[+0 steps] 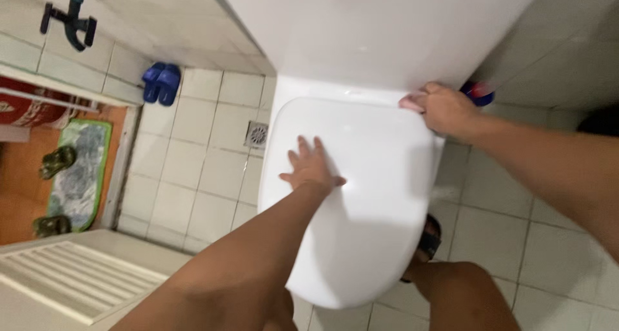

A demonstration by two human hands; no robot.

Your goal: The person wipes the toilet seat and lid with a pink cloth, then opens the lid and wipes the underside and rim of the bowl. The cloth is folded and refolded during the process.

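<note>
A white toilet with its lid (pixel 367 195) closed fills the middle of the head view, the cistern (pixel 380 28) above it. My left hand (pixel 311 166) lies flat on the lid's left part, fingers spread, holding nothing. My right hand (pixel 442 108) is at the lid's back right corner by the hinge, closed on a small pink cloth (pixel 411 100) pressed against the lid. A blue and red object (pixel 478 92) sits just behind that hand, mostly hidden.
White floor tiles surround the toilet, with a metal floor drain (pixel 256 135) to the left. Blue slippers (pixel 161 82) stand by the wall. A green mat (pixel 80 173) lies past the doorway. My leg and dark sandal (pixel 429 240) are at the toilet's right.
</note>
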